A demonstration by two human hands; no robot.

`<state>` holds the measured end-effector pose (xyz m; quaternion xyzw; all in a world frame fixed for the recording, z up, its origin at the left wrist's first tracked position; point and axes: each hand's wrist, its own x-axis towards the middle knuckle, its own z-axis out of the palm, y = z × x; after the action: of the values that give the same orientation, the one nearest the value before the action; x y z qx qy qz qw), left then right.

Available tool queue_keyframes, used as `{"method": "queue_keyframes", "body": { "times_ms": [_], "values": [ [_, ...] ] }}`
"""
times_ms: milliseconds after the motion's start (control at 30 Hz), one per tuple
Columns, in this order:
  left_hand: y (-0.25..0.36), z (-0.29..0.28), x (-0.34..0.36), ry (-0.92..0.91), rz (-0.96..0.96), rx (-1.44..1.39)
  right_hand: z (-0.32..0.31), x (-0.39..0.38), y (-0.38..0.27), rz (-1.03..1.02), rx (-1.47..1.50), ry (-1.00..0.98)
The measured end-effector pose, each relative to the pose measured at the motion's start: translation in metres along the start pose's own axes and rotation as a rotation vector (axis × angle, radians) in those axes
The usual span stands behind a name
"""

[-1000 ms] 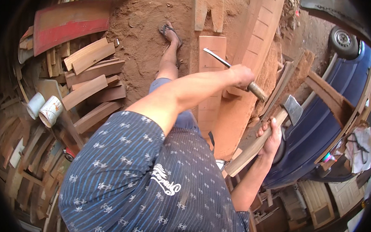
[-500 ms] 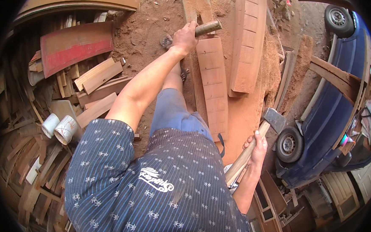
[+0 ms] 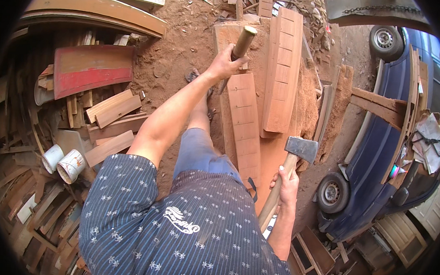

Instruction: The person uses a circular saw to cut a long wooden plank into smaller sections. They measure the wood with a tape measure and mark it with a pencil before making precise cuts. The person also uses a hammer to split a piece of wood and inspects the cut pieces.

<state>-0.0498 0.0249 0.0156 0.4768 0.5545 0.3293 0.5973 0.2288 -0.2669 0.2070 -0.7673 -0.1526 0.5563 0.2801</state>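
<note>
Out at upper centre, my left hand (image 3: 222, 63) is closed around a chisel (image 3: 243, 42), handle end up, blade pointing down beside a pale sawdust-covered slab. Below it lies a reddish board (image 3: 244, 126) marked with crosswise lines. A second, thicker marked timber (image 3: 282, 70) lies to its right on a wide wooden plank. At lower right, my right hand (image 3: 284, 184) grips the wooden handle of an axe, its grey steel head (image 3: 302, 149) raised above my fingers. My legs in blue shorts and sandalled feet show under my left arm.
Stacked offcuts (image 3: 112, 109), a red-painted panel (image 3: 92, 74) and two white buckets (image 3: 70, 166) crowd the left. A blue car (image 3: 364, 161) stands at the right with boards against it. Cabinet doors (image 3: 399, 234) lie lower right. Sawdust-strewn dirt ground (image 3: 162, 53) shows at upper centre.
My left hand has swung forward and leftward with the chisel, whose handle end has turned up and blade down. My right hand, with the axe, has shifted slightly left and down.
</note>
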Motion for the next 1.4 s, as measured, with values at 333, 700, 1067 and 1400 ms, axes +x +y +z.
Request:
{"method": "queue_keyframes", "body": {
  "times_ms": [333,700,1067,1400],
  "values": [
    [0.018,0.022,0.001,0.156,0.034,-0.365,0.004,0.006,-0.028,-0.059,-0.042,-0.065],
    [0.04,0.029,-0.011,0.162,0.051,-0.378,0.033,0.014,-0.092,-0.157,-0.199,-0.154],
    [0.018,0.05,-0.014,0.151,0.291,-0.434,0.113,-0.02,-0.255,-0.978,-0.343,-0.157],
    [0.023,0.031,-0.002,0.276,0.143,-0.438,0.186,0.078,-0.288,-0.58,-0.942,-0.289]
  ]
}}
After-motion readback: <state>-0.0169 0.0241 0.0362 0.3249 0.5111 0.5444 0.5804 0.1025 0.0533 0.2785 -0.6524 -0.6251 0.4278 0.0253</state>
